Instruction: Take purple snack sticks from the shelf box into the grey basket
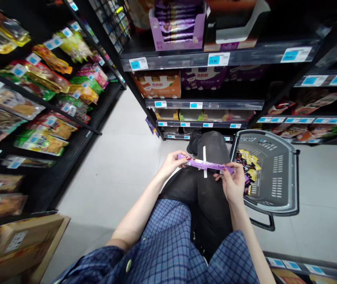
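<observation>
A long, narrow purple snack packet [197,163] is stretched level between my two hands, over my knees. My left hand [174,162] pinches its left end between thumb and fingers. At the other end, my right hand [234,180] is closed on the packet, with the thumb on the near side. Print on the packet is too small to read. Just right of my right hand stands a grey shopping basket [293,181], holding several small yellow, black and purple packets [251,162].
Black shelves ahead carry a purple display box [178,31], an orange carton [158,85] and price tags [218,59]. Bagged snacks [42,142] fill the left rack. A cardboard box [23,240] sits at the lower left, on the grey tiled floor [106,154].
</observation>
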Action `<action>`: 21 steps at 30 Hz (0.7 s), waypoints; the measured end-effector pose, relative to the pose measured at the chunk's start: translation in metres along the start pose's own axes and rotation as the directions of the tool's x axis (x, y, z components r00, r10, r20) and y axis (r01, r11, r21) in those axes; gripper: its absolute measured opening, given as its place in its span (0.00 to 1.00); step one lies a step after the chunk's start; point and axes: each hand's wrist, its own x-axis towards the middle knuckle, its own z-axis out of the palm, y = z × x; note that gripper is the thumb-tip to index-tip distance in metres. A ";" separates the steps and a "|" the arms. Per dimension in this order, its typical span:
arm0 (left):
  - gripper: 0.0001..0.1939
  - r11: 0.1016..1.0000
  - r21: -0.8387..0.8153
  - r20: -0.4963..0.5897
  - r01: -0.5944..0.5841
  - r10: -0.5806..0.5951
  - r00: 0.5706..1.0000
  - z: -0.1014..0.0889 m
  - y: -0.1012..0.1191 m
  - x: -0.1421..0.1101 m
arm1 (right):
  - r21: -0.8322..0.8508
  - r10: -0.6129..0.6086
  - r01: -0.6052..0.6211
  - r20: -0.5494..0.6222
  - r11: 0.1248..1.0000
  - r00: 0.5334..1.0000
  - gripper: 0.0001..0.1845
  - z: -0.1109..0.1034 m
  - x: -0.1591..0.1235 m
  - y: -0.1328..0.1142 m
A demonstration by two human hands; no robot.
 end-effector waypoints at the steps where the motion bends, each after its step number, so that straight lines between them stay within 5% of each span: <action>1: 0.10 1.000 -0.013 0.000 -0.017 0.017 1.000 0.000 -0.001 0.000 | 0.001 -0.009 0.009 0.007 1.000 1.000 0.10 0.000 0.000 0.000; 10: 0.11 0.966 -0.043 0.044 -0.257 0.258 0.965 -0.004 0.000 -0.002 | -0.117 -0.189 0.191 0.027 0.975 0.982 0.05 -0.001 -0.001 -0.005; 21: 0.11 0.795 0.131 -0.080 -0.592 0.604 0.793 -0.003 -0.012 0.003 | -0.153 -0.268 0.274 0.058 0.950 0.962 0.11 0.000 0.001 -0.004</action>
